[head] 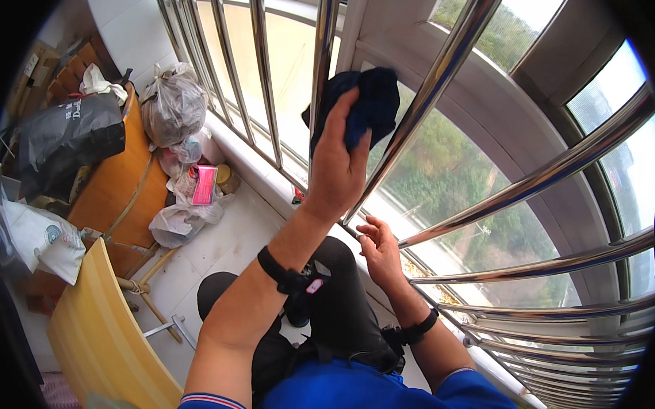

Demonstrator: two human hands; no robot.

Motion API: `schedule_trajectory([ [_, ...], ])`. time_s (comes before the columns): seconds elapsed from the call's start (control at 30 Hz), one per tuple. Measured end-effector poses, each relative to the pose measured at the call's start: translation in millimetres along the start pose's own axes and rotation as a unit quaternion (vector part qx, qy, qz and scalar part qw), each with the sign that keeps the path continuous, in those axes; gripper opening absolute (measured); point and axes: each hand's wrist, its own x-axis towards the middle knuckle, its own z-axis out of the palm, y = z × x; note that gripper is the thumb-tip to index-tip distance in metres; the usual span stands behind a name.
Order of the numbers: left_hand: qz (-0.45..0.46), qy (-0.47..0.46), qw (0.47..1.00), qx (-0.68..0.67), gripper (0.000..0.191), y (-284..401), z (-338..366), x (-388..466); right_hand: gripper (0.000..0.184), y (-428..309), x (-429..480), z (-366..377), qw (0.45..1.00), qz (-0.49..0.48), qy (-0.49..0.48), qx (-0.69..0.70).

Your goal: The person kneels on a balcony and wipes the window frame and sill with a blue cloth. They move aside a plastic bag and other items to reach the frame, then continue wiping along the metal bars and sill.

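Observation:
My left hand [337,166] grips a bunched dark blue cloth [373,105] at the window, among the upright metal bars [263,75] of a shiny railing. The cloth lies against or close to the pane and white frame; exact contact cannot be told. Lower down, my right hand [383,256] is beside the foot of a slanting bar [410,123], near the bottom rail. Its fingers are apart and a little bent, with nothing in them. Behind the railing, the window glass [445,155] shows greenery outside. Black bands circle both wrists.
Tied plastic bags [174,107], a pink box [204,185] and a jar [227,179] sit along the left wall. A black bag [70,144] lies on an orange-brown wooden piece [106,189]. A curved light wood board [100,326] stands close on my left, above white floor tiles [238,231].

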Motion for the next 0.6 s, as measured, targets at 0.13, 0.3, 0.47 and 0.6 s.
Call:
schedule_trajectory([
  [0.13,-0.052,0.04,0.99,-0.127,0.045,0,6,41,0.046,12,-4,-2,1.0,0.011,-0.001,0.006],
  [0.3,-0.118,-0.016,0.98,-0.158,0.046,-10,17,27,0.042,18,-9,1,0.999,0.043,-0.029,0.015],
  [0.47,-0.137,-0.079,0.985,-0.064,0.047,-35,22,3,0.037,18,-5,5,0.998,0.039,-0.023,0.031],
  [0.6,-0.162,-0.116,0.975,-0.094,0.047,-65,16,-22,0.037,22,-4,6,0.997,0.06,-0.024,0.044],
])
